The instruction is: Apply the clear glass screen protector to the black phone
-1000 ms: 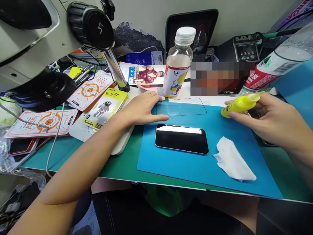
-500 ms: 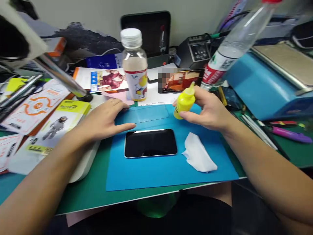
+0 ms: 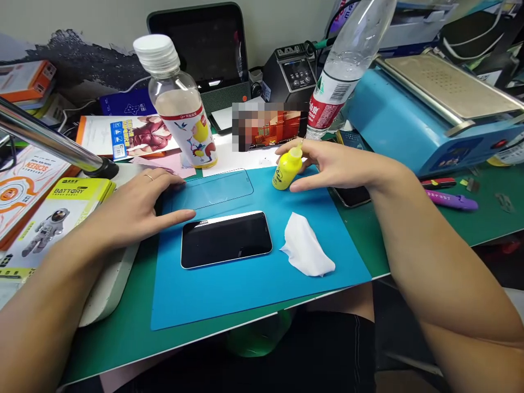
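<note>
**Left hand [image 3: 133, 210] beside a clear screen protector [image 3: 223, 188], right hand [image 3: 335, 164] at a yellow squeeze bottle [image 3: 286, 170]**

At far left, a white-and-orange screen box [image 3: 22, 188] lies next to a yellow-and-white battery pack [image 3: 55, 224] printed with an astronaut. A metal pole [image 3: 53, 136] slants above them, down to a white base [image 3: 110, 292] on the green surface [image 3: 141, 284].

The left hand reaches across that base with its fingers released and the thumb spread away from them. The fingertips are at the left end of the black-bordered screen protector, by the far edge of a blue mat [image 3: 213, 297]; whether they touch it cannot be told. Behind them stands a white-capped drink bottle [image 3: 186, 128].

Nearer the person, a smartphone [image 3: 226, 240] lies screen up on the mat, its screen dark. The thumb is just beside its upper left corner. To its right lies a crumpled white wipe [image 3: 307, 245].

Beyond the wipe, the yellow squeeze bottle is nearly upright, nozzle up. The right hand's fingers curve loosely around it; whether they grip it cannot be told.

Farther right are a red-labelled water bottle [image 3: 333, 87], a blue machine [image 3: 409, 128] with a metal top plate, and a purple marker [image 3: 450, 200].
</note>
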A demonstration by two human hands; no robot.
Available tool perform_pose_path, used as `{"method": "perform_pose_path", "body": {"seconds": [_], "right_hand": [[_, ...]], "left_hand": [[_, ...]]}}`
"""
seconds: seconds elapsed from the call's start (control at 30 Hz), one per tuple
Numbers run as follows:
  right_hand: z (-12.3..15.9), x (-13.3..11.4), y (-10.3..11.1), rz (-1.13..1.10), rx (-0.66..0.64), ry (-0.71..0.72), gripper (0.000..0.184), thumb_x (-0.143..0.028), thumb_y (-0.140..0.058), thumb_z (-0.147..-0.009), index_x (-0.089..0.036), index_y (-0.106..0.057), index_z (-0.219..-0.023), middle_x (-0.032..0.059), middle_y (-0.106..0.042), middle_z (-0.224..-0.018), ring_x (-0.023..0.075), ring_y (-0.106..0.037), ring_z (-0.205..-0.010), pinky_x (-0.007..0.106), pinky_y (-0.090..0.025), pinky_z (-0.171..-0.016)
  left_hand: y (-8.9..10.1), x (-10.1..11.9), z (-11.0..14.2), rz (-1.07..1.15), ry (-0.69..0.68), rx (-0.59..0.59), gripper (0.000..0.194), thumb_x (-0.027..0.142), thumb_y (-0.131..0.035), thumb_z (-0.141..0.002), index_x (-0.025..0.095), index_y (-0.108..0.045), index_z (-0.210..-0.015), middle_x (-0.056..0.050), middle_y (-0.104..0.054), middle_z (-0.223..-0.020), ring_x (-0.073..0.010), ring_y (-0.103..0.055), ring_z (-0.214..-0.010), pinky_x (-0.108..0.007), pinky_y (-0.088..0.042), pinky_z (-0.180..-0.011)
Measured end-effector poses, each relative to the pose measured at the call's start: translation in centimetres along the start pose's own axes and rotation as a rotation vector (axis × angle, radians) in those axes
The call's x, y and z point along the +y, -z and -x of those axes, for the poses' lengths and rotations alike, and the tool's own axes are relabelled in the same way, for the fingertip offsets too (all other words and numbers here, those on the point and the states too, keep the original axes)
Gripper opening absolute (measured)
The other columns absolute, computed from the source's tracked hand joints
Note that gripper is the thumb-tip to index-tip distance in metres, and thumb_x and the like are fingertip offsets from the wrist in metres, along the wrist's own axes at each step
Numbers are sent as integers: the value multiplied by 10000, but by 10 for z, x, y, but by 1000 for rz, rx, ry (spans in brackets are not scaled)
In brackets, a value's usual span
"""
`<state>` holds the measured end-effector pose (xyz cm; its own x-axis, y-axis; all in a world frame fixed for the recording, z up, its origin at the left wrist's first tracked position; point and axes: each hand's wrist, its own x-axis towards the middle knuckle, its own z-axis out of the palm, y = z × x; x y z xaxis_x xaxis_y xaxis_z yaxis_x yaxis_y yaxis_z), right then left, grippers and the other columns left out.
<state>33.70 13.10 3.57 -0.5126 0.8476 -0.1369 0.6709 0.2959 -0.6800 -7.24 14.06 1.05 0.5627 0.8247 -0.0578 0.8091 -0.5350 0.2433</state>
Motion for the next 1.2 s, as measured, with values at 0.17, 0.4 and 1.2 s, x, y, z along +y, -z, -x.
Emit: {"method": "perform_pose_path", "body": {"seconds": [0.17, 0.4, 1.2], "right_hand": [[-3, -4, -6, 15, 16, 50, 574, -655, -777, -839, -260, -755, -1255, 87, -759, -1328, 356, -699, -1188, 535, -553, -1023], [-6, -31, -39, 13, 151, 330, 382, -584, -838, -853, -299, -801, -1106, 16, -828, -1083, 268, -762, -931, 440, -604, -847], [-13, -45, -105, 367, 209, 575, 502, -419, -638, -1018, -353, -611, -1515, 78, -727, -1144, 265, -742, -912, 381, -638, -734]], "left_hand": [[1, 0, 0, -2, -1, 0, 821, 910, -518, -865, 215, -674, -1275, -146, -681, -1323, -397, -653, -1209, -529, -549, -1050], [4, 7, -1, -13, -35, 11, 743, 843, -544, -911, 203, -665, -1268, -155, -688, -1297, -384, -639, -1210, -521, -526, -1053], [-1, 1, -10, -57, -75, 44, 640, 701, -733, -911, 196, -649, -1295, -142, -670, -1275, -368, -609, -1246, -483, -512, -1053]]}}
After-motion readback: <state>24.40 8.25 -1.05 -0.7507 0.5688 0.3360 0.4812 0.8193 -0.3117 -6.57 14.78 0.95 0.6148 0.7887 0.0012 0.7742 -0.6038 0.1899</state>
